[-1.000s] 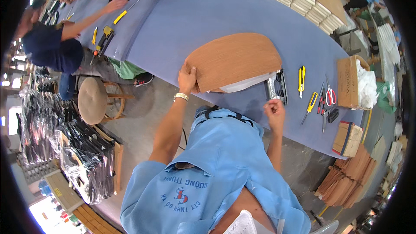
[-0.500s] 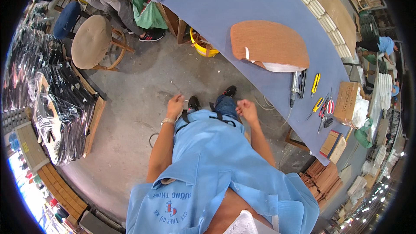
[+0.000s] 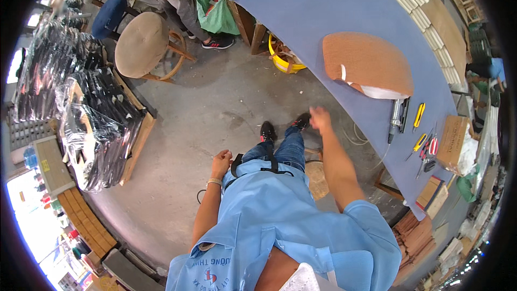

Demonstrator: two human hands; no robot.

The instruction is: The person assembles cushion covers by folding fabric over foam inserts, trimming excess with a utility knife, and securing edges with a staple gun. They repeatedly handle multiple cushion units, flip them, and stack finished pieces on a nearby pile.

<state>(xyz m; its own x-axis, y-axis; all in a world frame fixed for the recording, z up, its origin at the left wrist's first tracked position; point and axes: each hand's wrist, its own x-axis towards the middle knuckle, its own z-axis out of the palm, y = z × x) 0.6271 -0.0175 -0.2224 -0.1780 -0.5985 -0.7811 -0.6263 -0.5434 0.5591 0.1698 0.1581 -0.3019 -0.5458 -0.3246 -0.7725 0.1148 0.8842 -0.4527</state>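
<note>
My left hand [image 3: 221,163] hangs at my waist on the left, its fingers curled in, and nothing shows in it. A light band [image 3: 214,181] circles that wrist. My right hand [image 3: 320,118] is held out in front of me, short of the blue-topped table [image 3: 301,8], fingers loosely apart and touching nothing. On that table lies a curved orange-brown upholstered panel [image 3: 369,62] with white material along its near edge. Beside the panel rests a metal air tool [image 3: 396,118] with a hose, right of my right hand.
Yellow cutters [image 3: 419,116], red-handled scissors [image 3: 432,145] and a cardboard box [image 3: 453,139] lie on the table's right. A round stool [image 3: 142,43] and wrapped stacks [image 3: 102,134] stand left. A yellow bucket [image 3: 283,64] sits under the table; another person [image 3: 186,13] stands beyond.
My right hand has reached forward from my waist. The left hand has dropped back toward my hip. The surroundings have shifted rightward in view as my head turned; a stool seat now shows beside my right leg.
</note>
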